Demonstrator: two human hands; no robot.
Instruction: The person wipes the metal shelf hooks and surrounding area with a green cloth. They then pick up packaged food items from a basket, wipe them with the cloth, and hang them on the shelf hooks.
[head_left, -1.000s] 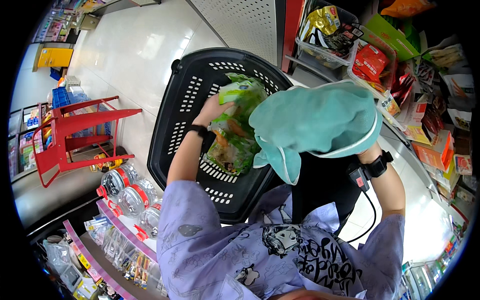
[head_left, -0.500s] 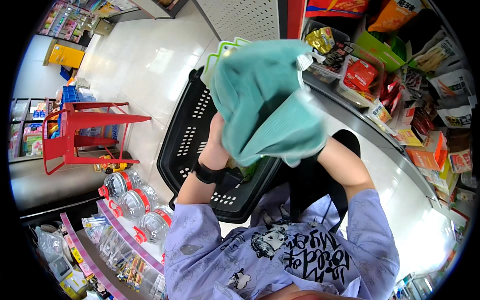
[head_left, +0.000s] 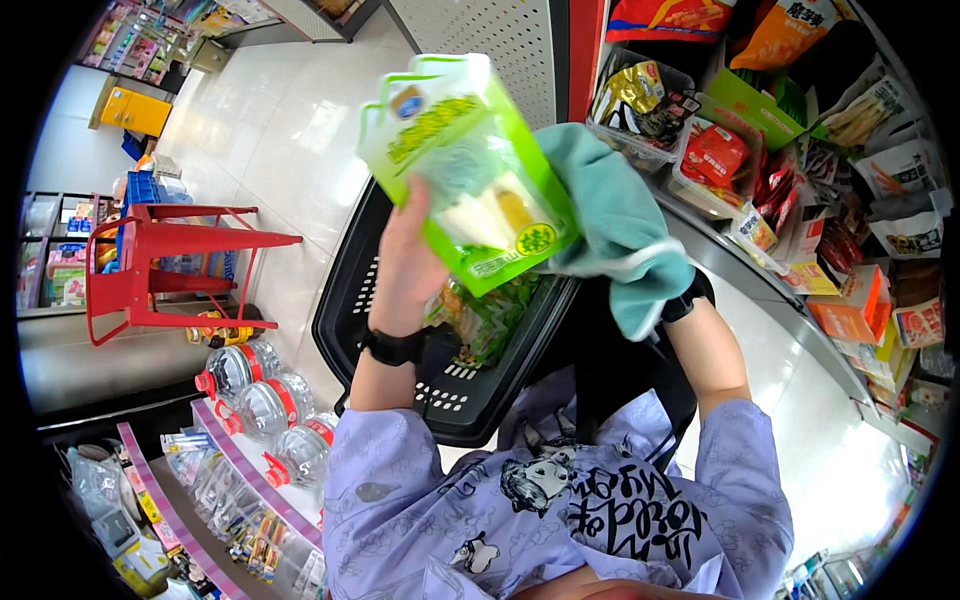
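Head view: left grip (head_left: 408,250), about 11 o'clock, is sitting closed on a green-and-white packet (head_left: 478,185), thumb lying over the front face. Packet is hanging at 12 o'clock, tilted, above the basket (head_left: 345,310); its clear window is showing whitish and yellow pieces. A second edge is showing behind it; can't tell if that's another packet.

Right arm (head_left: 712,350) is reaching in from 4 o'clock. Teal cloth (head_left: 615,225) at 2 o'clock is covering the right grip, so can't tell how far open it is or what it's holding. Cloth's left end is running behind the packet.

Black basket is showing from 7 to 10 o'clock, with more green packets (head_left: 490,325) lying inside.

Around: red chair (head_left: 190,265) is standing at 9, clear bottles (head_left: 270,405) with red caps are sitting at 8, snack bags (head_left: 885,165) are filling 2 to 3.
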